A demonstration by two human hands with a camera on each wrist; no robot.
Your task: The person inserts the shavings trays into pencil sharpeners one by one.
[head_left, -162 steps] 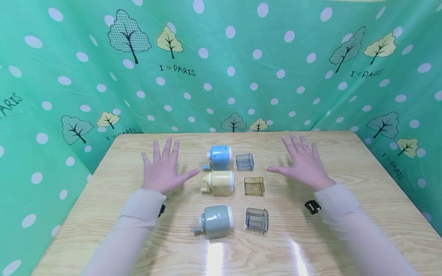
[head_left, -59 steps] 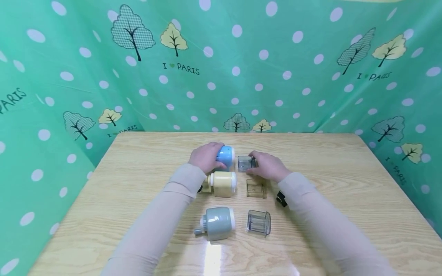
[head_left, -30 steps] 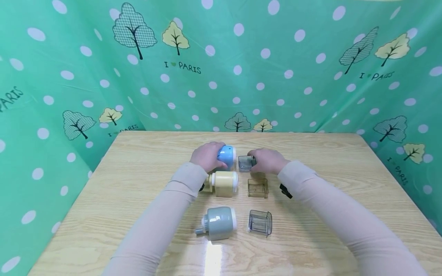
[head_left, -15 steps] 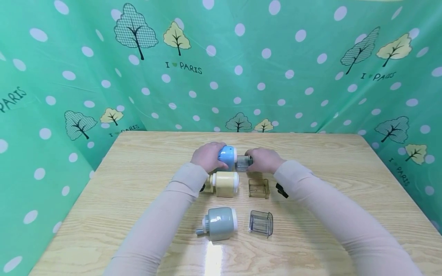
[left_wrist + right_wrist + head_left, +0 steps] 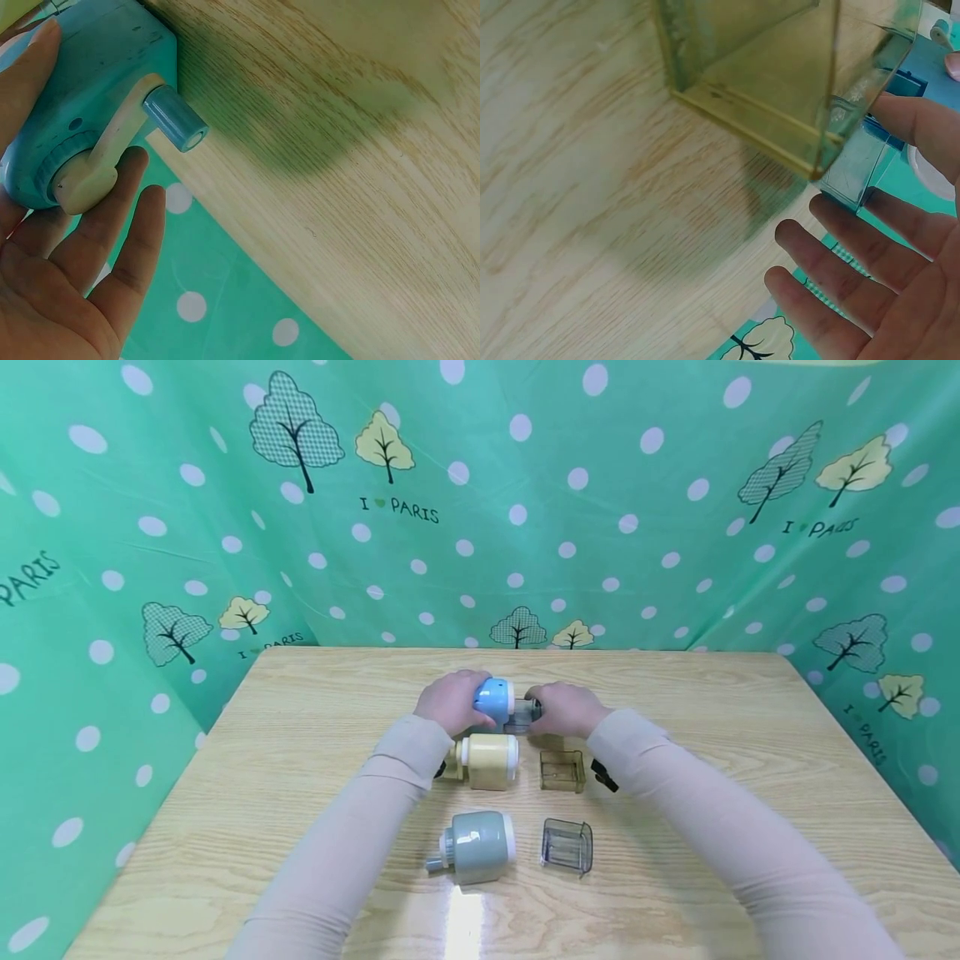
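In the head view my left hand (image 5: 450, 700) grips a blue hand-crank pencil sharpener (image 5: 492, 695) from its left side. My right hand (image 5: 572, 708) pinches a clear grey shavings drawer (image 5: 521, 717) between thumb and fingers. The drawer's left end is right at the lower part of the sharpener's white-rimmed face. In the left wrist view the crank (image 5: 112, 142) sticks out past the thumb, and the last fingers extend loosely below it. The right wrist view shows the clear drawer (image 5: 859, 161) against the sharpener's blue body, partly covered by a yellow drawer closer to the camera.
A cream-yellow sharpener (image 5: 490, 762) and an amber drawer (image 5: 561, 771) lie just in front of the hands. Nearer still are a grey-blue sharpener (image 5: 480, 847) and a smoky drawer (image 5: 566, 845). A green dotted curtain (image 5: 480, 527) stands behind the wooden table (image 5: 262, 752).
From spread over the table, both hands came in to the blue sharpener and its drawer. The right hand then slid the drawer leftward up to the sharpener, while the left hand stayed put.
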